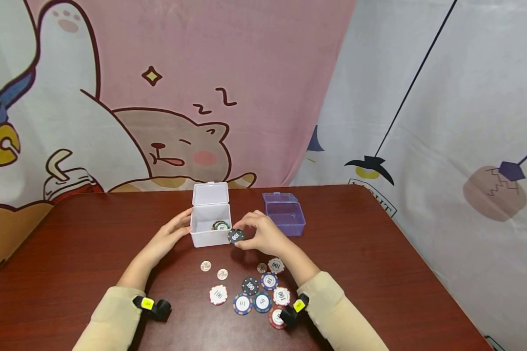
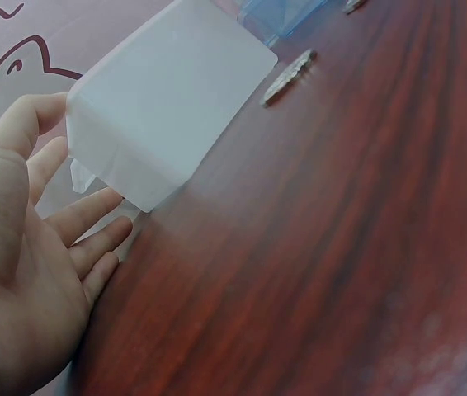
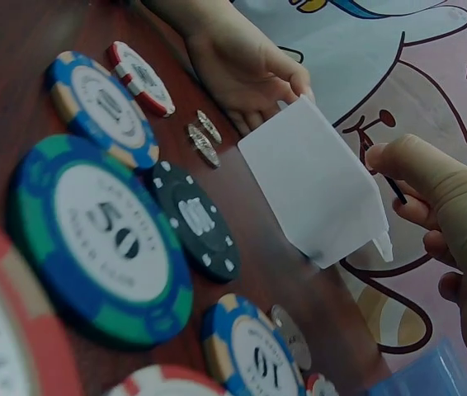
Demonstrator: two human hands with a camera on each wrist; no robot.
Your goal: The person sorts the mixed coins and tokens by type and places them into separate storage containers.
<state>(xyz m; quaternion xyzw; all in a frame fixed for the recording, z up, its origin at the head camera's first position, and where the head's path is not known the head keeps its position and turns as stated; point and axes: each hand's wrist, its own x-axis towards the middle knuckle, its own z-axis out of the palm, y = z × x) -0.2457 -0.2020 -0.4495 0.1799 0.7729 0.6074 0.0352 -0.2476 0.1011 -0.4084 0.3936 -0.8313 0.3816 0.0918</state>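
Observation:
In the head view, my right hand [image 1: 263, 235] pinches a black poker chip [image 1: 235, 236] marked 100 at the front right corner of an open white box [image 1: 211, 239]. Inside that box lie green-edged chips [image 1: 221, 225]. My left hand [image 1: 169, 239] touches the box's left side with its fingers extended; in the left wrist view the thumb and fingers [image 2: 93, 216] spread along the box wall. From the right wrist, the pinched chip [image 3: 396, 190] shows edge-on between thumb and fingers.
Nearer me lie several poker chips [image 1: 262, 302] in blue, green, red and black, a red-and-white chip [image 1: 218, 294] and small coins [image 1: 206, 265]. An open purple-blue box [image 1: 285, 218] stands right of the white one. A printed cloth [image 1: 268, 73] hangs behind the table.

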